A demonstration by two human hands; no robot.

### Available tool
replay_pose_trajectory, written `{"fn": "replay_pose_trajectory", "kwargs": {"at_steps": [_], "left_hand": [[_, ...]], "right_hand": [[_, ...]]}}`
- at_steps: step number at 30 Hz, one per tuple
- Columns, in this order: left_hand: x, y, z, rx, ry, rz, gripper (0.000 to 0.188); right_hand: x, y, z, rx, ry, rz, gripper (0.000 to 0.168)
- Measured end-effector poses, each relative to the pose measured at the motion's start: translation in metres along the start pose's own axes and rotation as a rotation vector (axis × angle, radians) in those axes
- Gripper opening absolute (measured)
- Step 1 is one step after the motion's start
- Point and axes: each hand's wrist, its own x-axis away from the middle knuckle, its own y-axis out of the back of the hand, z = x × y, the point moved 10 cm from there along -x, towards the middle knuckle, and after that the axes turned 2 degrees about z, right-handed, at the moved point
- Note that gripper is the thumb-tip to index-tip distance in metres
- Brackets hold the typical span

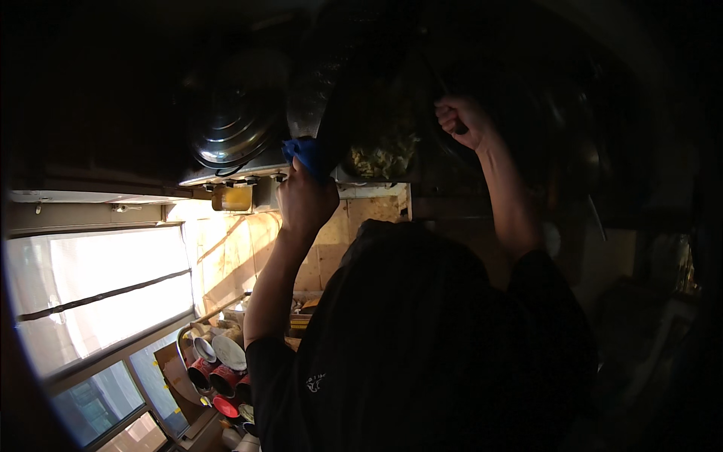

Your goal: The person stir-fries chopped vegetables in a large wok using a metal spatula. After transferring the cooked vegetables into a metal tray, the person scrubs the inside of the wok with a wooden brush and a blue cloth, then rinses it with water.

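My left hand [306, 195] is closed on a blue cloth [305, 153] at the front edge of a stove; the cloth seems to wrap the rim or handle of a dark, shiny metal pan [308, 113], though the dimness hides just how. My right hand [462, 121] grips the dark handle of a thin utensil, whose far end is lost in shadow. Between the hands, somewhat lower, lies a heap of yellow-green food [384, 158], perhaps leafy, in a dark vessel. Left of the cloth stands a rounded metal pot or lid [234, 138] with bright rings.
Control knobs [251, 180] line the stove's front edge, with a yellowish metal container [232, 199] beside them. A bright window [107, 282] is at left. Red cans [226, 378] and other containers crowd a rack at lower left. The upper and right areas are very dark.
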Motion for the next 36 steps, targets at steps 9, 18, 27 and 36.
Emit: {"fn": "replay_pose_trajectory", "kwargs": {"at_steps": [9,18,27,36], "left_hand": [[0.002,0.026,-0.046,-0.169,-0.038,0.064,0.051],[0.001,0.032,0.010,-0.022,0.117,-0.022,0.044],[0.056,0.047,0.117,1.168,0.553,-0.208,0.020],[0.118,-0.007,0.146,1.311,0.782,-0.259,0.023]], "right_hand": [[0.016,0.008,0.008,-0.072,0.031,0.144,0.031],[-0.011,-0.006,0.007,0.197,0.010,0.131,0.030],[-0.022,-0.094,0.073,1.571,0.429,-0.257,0.046],[-0.015,-0.195,-0.045,0.986,0.131,0.298,0.042]]}}
